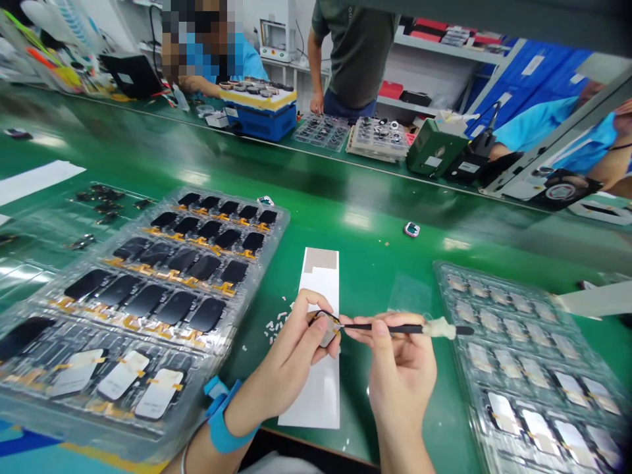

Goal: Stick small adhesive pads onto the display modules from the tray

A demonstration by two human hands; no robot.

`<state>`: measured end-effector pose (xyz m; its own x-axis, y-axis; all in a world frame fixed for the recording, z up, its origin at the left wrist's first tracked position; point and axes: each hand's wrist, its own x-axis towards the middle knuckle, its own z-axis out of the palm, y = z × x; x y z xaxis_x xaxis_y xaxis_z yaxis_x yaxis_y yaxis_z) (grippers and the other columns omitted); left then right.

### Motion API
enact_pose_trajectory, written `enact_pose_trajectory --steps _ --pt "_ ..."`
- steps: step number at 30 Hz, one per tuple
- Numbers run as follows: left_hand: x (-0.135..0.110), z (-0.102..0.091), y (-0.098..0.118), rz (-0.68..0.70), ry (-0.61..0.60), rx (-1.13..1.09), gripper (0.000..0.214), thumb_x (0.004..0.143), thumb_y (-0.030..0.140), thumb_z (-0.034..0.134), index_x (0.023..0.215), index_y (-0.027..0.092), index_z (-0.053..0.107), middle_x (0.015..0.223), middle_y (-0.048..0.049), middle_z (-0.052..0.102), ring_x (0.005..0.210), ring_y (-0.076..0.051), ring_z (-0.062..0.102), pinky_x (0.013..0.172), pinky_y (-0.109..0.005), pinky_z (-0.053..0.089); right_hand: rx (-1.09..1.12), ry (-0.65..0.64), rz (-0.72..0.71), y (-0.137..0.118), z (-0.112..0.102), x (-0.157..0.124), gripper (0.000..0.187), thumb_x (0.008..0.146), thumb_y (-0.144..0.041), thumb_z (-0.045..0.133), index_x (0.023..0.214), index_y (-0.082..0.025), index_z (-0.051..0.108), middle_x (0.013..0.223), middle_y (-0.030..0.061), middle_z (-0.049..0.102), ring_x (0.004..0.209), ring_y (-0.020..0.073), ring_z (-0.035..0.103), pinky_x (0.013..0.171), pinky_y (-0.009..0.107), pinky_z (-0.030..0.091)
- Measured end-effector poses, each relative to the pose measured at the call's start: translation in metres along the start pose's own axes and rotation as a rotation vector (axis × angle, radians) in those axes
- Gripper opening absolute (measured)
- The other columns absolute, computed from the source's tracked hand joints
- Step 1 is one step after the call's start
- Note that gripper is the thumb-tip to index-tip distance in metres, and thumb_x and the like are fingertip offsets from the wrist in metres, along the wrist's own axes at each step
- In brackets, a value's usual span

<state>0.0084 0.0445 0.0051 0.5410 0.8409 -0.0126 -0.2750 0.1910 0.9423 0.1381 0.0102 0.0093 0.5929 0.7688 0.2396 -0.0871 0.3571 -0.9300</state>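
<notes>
Green workbench [370, 263] carries clear plastic trays [523, 355], white shelves [434, 47] beyond.

Nothing legible anywhere. Wht label [433, 162] on green equip. case [437, 148], well past L-hand fingers [309, 316], too small to read; ditto white tag [532, 64] on blue panel [518, 79], farther off.

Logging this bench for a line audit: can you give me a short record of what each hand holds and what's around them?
Left hand: pinches a small grey part in its fingers
Left wrist: blue wrist strap
Right hand: holds a black-handled pick with a white cotton wrap, its tip at the grey part
Under the hands: white paper strip, white flecks beside it
Left side: transparent tray of dark panels
Right side: transparent tray of pale panels
Surface: green bench mat
</notes>
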Motion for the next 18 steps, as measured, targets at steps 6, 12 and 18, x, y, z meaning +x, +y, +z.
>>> enact_pose_trajectory --steps 6,12,18 --pt "0.0000 0.0007 -0.0006 0.001 0.010 0.027 0.015 0.107 0.037 0.038 0.102 0.025 0.044 0.077 0.0034 0.052 0.064 -0.009 0.046 0.057 -0.020 0.033 0.023 -0.010 0.015 0.0016 -0.0008 0.0003 0.006 0.089 -0.023 0.068 0.088 -0.024 0.062 0.079 -0.0036 0.065 0.070 0.0178 0.076 0.062 0.029 0.066" --pt "-0.0001 0.0011 -0.0040 0.063 0.038 0.104 0.016 0.106 0.038 0.040 0.099 0.024 0.042 0.073 0.0043 0.050 0.065 -0.010 0.050 0.058 -0.022 0.036 0.036 -0.009 0.023 0.0009 -0.0007 -0.0012 0.006 0.089 -0.023 0.068 0.089 -0.024 0.062 0.080 -0.0038 0.065 0.073 0.0180 0.076 0.058 0.028 0.066" --pt "0.0054 -0.0036 -0.0090 0.051 0.136 0.226 0.016 0.100 0.033 0.052 0.097 0.025 0.038 0.064 0.0078 0.047 0.058 -0.012 0.045 0.056 -0.023 0.035 0.041 0.123 -0.060 -0.0020 -0.0064 0.0004 0.011 0.090 -0.023 0.067 0.088 -0.022 0.057 0.081 -0.0015 0.067 0.073 0.0211 0.077 0.061 0.033 0.067"
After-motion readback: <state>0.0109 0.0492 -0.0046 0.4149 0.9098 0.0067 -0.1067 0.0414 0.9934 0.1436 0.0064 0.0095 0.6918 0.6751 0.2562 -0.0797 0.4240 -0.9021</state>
